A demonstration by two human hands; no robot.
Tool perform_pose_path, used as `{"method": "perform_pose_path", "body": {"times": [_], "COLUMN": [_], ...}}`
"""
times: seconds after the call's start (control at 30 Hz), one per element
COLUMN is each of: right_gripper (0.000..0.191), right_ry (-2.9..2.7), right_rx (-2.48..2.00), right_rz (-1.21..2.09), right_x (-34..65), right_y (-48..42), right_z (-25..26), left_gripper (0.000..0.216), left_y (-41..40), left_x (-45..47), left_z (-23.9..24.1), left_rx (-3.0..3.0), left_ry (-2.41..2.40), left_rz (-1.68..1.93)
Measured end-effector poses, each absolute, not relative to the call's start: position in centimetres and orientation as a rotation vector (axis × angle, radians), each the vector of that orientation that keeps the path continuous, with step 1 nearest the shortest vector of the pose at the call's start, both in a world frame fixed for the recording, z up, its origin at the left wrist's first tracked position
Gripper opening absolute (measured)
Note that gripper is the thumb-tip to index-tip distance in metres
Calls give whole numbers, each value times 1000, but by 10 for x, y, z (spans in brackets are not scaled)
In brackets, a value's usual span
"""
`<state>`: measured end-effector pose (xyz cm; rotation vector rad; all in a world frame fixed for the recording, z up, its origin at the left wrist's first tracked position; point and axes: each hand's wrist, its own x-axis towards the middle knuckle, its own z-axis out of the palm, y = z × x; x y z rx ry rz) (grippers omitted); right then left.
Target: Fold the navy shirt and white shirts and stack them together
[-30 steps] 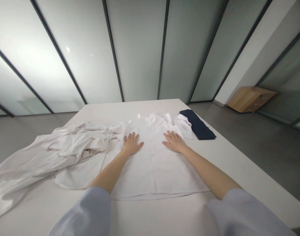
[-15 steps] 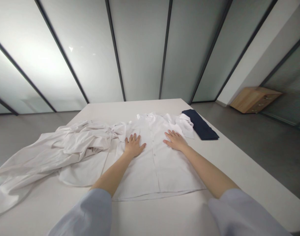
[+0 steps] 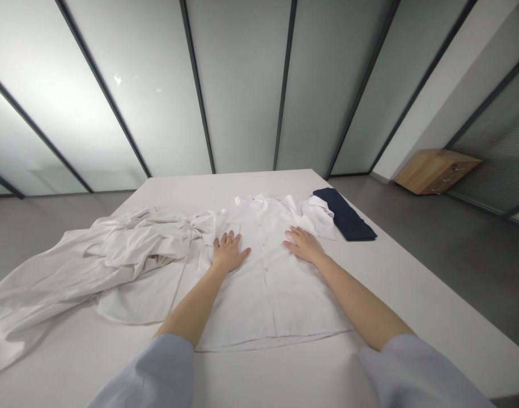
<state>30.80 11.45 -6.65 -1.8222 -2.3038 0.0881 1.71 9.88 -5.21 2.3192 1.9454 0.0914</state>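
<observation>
A white button-front shirt (image 3: 268,283) lies spread flat on the white table (image 3: 412,300), collar away from me. My left hand (image 3: 228,252) rests palm down on the shirt's left chest, fingers stretched out. My right hand (image 3: 302,245) lies flat on the right chest, fingers apart too. Neither hand holds anything. The shirt's button line runs between the two hands.
A heap of crumpled white garments (image 3: 98,260) covers the table's left side and hangs over its edge. A folded dark navy cloth (image 3: 344,221) lies at the far right of the table. A wooden cabinet (image 3: 435,170) stands on the floor by the right wall.
Both hands stay flat on the shirt in nearly the same places; only the view has shifted slightly.
</observation>
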Motion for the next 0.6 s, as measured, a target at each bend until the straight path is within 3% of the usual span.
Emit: {"method": "perform_pose_path", "body": {"times": [0.23,0.6], "right_gripper": [29,30], "right_ry": [-1943,-2022], "right_rx": [-1768,-1922], "right_rz": [-27,30], "right_x": [326,329], "right_y": [126,124], "right_z": [-72,-70], "left_gripper": [60,58], "left_y": [98,97], "left_x": [12,11], "left_z": [-48,-46], "left_rx": [2285,2285], "left_ry": [1931,1910], "left_rz": [170,189]}}
